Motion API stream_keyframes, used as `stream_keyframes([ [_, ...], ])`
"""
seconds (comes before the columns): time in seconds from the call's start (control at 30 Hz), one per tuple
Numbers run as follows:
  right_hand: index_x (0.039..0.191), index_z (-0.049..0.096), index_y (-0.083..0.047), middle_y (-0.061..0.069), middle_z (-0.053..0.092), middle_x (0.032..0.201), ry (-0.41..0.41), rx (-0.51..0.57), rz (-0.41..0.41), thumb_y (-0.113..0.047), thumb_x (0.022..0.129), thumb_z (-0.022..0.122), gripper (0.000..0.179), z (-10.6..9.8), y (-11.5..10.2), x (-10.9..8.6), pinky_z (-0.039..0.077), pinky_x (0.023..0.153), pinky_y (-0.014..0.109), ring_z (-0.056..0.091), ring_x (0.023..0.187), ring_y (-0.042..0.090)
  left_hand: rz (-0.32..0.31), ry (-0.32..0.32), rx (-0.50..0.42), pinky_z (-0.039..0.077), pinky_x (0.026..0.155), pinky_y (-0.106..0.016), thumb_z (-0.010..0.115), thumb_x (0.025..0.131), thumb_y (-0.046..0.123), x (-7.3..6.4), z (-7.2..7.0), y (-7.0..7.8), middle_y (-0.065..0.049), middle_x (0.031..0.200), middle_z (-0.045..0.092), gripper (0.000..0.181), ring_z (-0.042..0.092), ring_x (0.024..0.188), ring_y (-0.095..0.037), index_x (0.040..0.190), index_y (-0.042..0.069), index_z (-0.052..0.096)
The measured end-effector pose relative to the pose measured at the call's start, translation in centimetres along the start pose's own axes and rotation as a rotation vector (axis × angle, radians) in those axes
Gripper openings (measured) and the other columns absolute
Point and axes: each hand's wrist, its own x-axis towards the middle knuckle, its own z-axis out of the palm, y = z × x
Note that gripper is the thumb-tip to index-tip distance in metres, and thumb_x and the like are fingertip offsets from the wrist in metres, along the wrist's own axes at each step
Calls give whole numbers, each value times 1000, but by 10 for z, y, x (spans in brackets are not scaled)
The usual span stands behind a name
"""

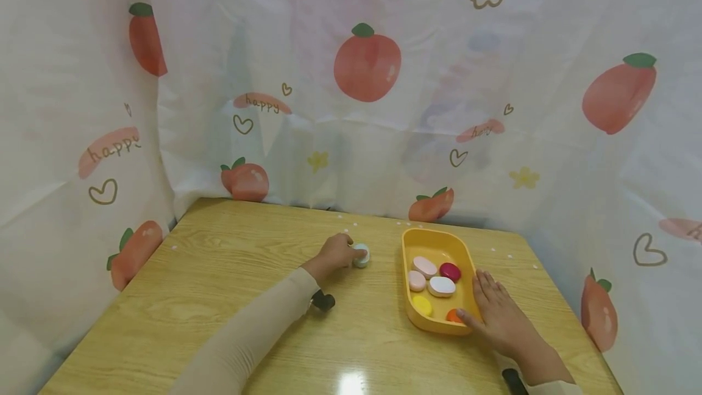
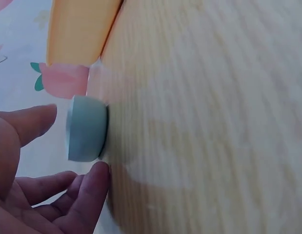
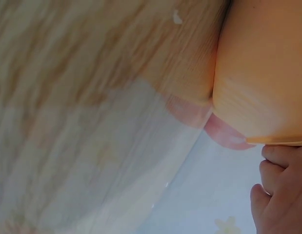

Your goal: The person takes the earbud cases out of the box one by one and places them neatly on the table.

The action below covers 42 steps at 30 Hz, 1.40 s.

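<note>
A small pale green round block (image 1: 360,256) with a flat base stands on the table. My left hand (image 1: 337,252) reaches round it, thumb (image 2: 41,121) on one side and fingers (image 2: 90,195) on the other. In the left wrist view a gap shows between the thumb and the block (image 2: 87,129), and one fingertip is close to its edge; contact there I cannot tell. My right hand (image 1: 501,313) rests along the right side of a yellow-orange tray (image 1: 412,239), fingers extended, thumb at the rim. In the right wrist view, the fingers (image 3: 280,155) meet the tray's edge (image 3: 260,97).
Several smooth rounded pieces lie in the tray, among them a pale pink oval (image 1: 425,267), a dark red one (image 1: 450,272), a white one (image 1: 442,286) and a yellow one (image 1: 421,305). A printed curtain (image 1: 307,47) hangs behind the wooden table (image 1: 230,273).
</note>
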Motion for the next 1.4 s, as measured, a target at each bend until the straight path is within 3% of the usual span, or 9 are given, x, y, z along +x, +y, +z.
stream_keyframes([
  [0.07, 147, 19, 15, 31, 13, 155, -6, -1, 6, -55, 98, 45, 89, 0, 0, 0, -12, 115, 38, 10, 143, 45, -1, 8, -5, 53, 83, -37, 71, 88, 42, 0, -3, 2, -12, 114, 65, 59, 63, 95, -21, 123, -4, 60],
  [0.3, 147, 19, 14, 31, 13, 155, -7, 7, 14, -55, 98, 45, 89, -1, 1, 1, -9, 116, 41, 9, 143, 44, -6, 43, -55, 54, 73, -31, 69, 91, 33, 0, -18, 22, -11, 112, 62, 49, 63, 75, -14, 125, -2, 58],
  [0.53, 146, 21, 15, 30, 13, 155, -3, 5, 17, -55, 98, 45, 89, 1, 2, 5, -9, 116, 40, 9, 143, 44, 2, -14, -191, 57, 64, -28, 71, 91, 26, 7, -19, 38, -14, 113, 60, 51, 65, 81, -20, 127, -5, 55],
  [0.77, 144, 24, 17, 31, 15, 155, 17, 8, 6, -53, 98, 47, 87, 0, 1, 5, 4, 116, 52, 11, 142, 45, 36, -39, -251, 57, 62, -29, 71, 91, 22, 6, -10, 61, -12, 107, 62, 49, 66, 81, -21, 127, -5, 54],
  [1.0, 145, 21, 16, 31, 13, 155, -2, 11, 29, -57, 98, 46, 90, -1, 0, 0, 0, 117, 49, 10, 143, 45, 68, -70, -284, 59, 68, -35, 71, 91, 20, 6, 5, 86, -9, 99, 64, 42, 68, 83, -24, 124, -3, 57],
  [1.17, 145, 23, 16, 30, 15, 155, 15, 2, 27, -56, 98, 47, 89, -3, 1, 0, 7, 116, 54, 11, 143, 44, 91, -86, -290, 59, 69, -38, 71, 91, 18, 11, 15, 100, -8, 94, 66, 44, 67, 76, -20, 125, -5, 56],
  [1.4, 144, 27, 16, 30, 18, 154, 33, 18, 18, -52, 97, 51, 86, -1, -2, -1, 14, 113, 59, 14, 142, 45, 64, -99, -353, 59, 66, -36, 73, 89, 14, 9, 29, 114, -9, 91, 67, 42, 67, 74, -21, 123, -6, 57],
])
